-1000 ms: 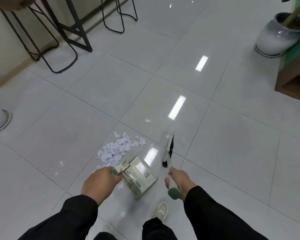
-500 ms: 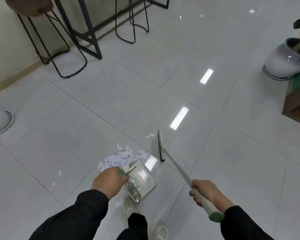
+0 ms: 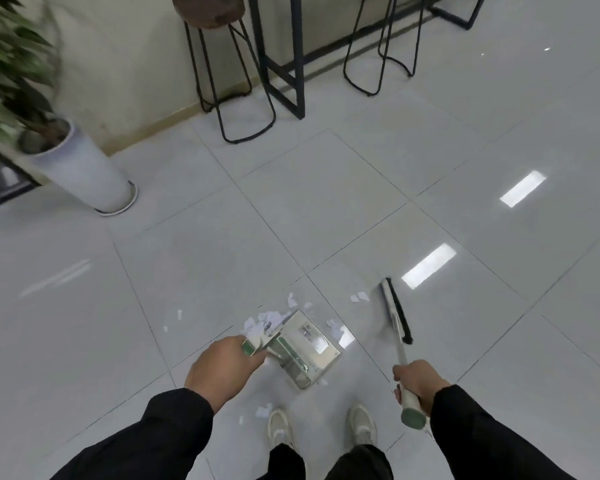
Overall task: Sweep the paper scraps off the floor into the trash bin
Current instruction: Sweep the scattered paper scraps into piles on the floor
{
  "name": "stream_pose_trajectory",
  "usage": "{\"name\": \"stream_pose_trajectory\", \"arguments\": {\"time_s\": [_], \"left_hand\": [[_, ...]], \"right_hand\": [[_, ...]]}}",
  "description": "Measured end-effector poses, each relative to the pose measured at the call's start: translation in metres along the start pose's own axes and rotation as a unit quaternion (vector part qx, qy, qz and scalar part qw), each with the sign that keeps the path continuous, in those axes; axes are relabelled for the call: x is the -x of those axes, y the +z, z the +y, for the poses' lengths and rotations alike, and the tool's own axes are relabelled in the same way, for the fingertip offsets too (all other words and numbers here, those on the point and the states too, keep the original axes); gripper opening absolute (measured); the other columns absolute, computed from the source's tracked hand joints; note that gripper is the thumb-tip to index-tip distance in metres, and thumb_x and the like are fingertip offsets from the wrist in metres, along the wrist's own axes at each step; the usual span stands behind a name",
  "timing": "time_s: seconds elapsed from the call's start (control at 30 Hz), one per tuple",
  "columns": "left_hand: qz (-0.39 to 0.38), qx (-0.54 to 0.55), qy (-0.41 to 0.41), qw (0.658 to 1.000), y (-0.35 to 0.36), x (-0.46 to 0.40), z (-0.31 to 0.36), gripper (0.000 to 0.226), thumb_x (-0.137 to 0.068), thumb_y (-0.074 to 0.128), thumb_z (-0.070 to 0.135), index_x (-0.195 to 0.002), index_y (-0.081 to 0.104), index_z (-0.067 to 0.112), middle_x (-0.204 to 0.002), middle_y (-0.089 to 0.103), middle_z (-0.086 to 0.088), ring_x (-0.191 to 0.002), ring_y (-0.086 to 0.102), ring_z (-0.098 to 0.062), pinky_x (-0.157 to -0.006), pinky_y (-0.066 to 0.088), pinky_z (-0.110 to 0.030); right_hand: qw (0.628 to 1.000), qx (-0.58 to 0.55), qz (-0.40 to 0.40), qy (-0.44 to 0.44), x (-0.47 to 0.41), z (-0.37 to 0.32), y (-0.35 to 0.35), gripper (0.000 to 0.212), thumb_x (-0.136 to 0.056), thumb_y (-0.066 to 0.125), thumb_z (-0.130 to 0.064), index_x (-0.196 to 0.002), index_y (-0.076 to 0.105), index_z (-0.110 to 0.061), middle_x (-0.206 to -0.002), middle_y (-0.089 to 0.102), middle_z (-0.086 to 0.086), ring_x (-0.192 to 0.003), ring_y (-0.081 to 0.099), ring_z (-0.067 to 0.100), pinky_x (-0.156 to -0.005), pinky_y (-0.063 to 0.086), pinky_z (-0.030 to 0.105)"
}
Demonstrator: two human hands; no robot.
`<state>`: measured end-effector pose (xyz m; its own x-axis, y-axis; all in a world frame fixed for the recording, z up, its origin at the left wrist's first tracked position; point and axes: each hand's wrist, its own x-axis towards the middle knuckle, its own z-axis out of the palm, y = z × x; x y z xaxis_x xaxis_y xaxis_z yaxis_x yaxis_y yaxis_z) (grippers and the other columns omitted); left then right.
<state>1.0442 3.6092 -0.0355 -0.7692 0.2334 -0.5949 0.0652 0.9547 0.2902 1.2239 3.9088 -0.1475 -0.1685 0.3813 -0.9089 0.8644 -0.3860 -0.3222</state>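
White paper scraps (image 3: 269,318) lie on the grey tile floor just beyond a shiny metal dustpan (image 3: 305,348). My left hand (image 3: 222,367) grips the dustpan's green-tipped handle. A few more scraps (image 3: 359,296) lie between the pan and the broom head (image 3: 395,311), whose black bristles rest on the floor to the right. My right hand (image 3: 418,381) grips the broom's white handle near its green end. Loose scraps (image 3: 263,410) sit by my left shoe. No trash bin is in view.
A tall white planter (image 3: 84,168) with a leafy plant stands at the left. A wooden bar stool (image 3: 219,57) and black metal table legs (image 3: 284,64) line the wall at the back. My two shoes (image 3: 361,424) are at the bottom.
The view swung left, bringing the planter and stool into sight. The broom head shifted to the right of the dustpan, and my right hand drew closer to my body. The scrap pile looks smaller and partly hidden behind the pan.
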Motion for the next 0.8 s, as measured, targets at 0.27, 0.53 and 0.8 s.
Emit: {"name": "stream_pose_trajectory", "arguments": {"time_s": [0.27, 0.53, 0.8], "left_hand": [[0.054, 0.079, -0.131, 0.987, 0.022, 0.039, -0.006, 0.041, -0.093, 0.056, 0.056, -0.071, 0.056, 0.021, -0.07, 0.062, 0.004, -0.065, 0.057, -0.016, -0.056, 0.039, -0.028], [0.133, 0.082, -0.24, 0.958, 0.045, 0.111, -0.047, 0.04, -0.092, 0.055, 0.06, -0.073, 0.055, 0.025, -0.073, 0.061, 0.008, -0.067, 0.058, -0.013, -0.056, 0.037, -0.028], [0.158, 0.18, -0.318, 0.917, 0.075, 0.185, -0.125, 0.039, -0.093, 0.057, 0.054, -0.072, 0.056, 0.022, -0.072, 0.062, 0.003, -0.069, 0.06, -0.017, -0.063, 0.048, -0.033]], "right_hand": [[0.982, 0.079, -0.171, 0.014, 0.051, -0.022, 0.05, 0.007, -0.091, 0.046, 0.001, -0.089, 0.053, 0.002, -0.074, 0.051, 0.016, -0.045, 0.047, 0.021, -0.042, 0.042, 0.024], [0.96, 0.14, -0.241, 0.012, 0.061, -0.043, 0.071, 0.004, -0.095, 0.051, -0.005, -0.092, 0.053, -0.002, -0.062, 0.055, 0.014, -0.04, 0.043, 0.018, -0.037, 0.039, 0.021], [0.958, 0.215, -0.174, -0.081, 0.093, -0.01, 0.065, 0.008, -0.094, 0.053, -0.003, -0.091, 0.059, 0.001, -0.069, 0.054, 0.017, -0.044, 0.043, 0.021, -0.042, 0.04, 0.024]]}}
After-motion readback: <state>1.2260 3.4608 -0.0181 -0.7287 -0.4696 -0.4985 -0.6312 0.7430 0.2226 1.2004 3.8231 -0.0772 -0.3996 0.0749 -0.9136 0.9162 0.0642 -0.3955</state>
